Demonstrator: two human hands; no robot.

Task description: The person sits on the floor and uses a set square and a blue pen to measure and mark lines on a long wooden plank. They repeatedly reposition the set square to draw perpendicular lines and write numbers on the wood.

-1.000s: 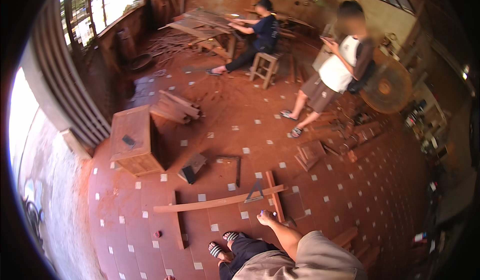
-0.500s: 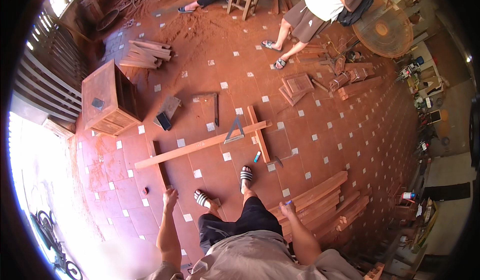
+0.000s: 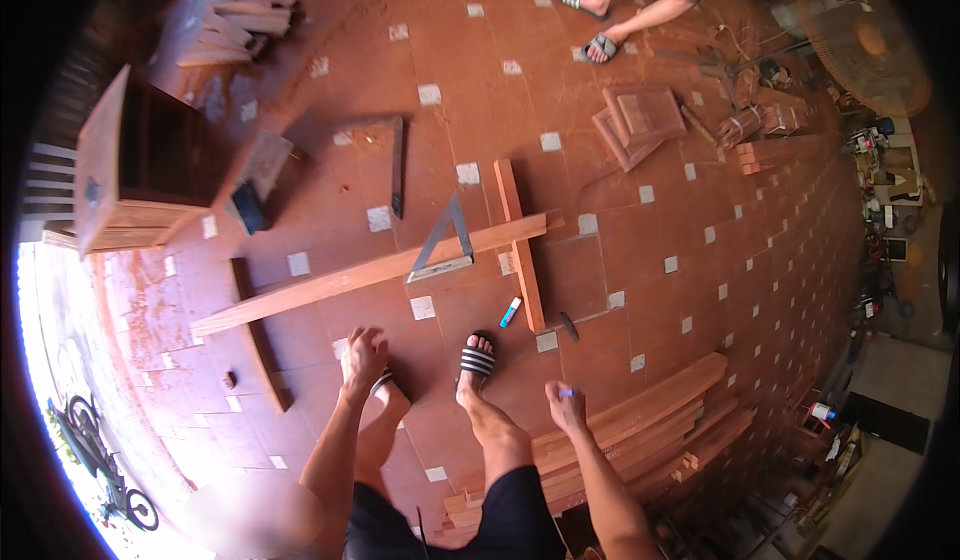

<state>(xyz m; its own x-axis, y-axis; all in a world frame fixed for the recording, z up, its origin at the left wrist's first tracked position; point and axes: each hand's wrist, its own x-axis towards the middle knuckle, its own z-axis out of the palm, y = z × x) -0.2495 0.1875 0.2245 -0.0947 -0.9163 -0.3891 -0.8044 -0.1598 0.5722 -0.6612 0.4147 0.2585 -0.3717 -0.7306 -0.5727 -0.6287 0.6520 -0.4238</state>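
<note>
Daylight scene, strong fisheye, blown out at your lower left.
You get warm, even light on the red floor (image 3: pixel 640 290); the opening at lower left glares to white. Shadows are soft and short. Straight planks bend toward the rim, the corners go black, and a blurred patch sits by your left arm.
</note>
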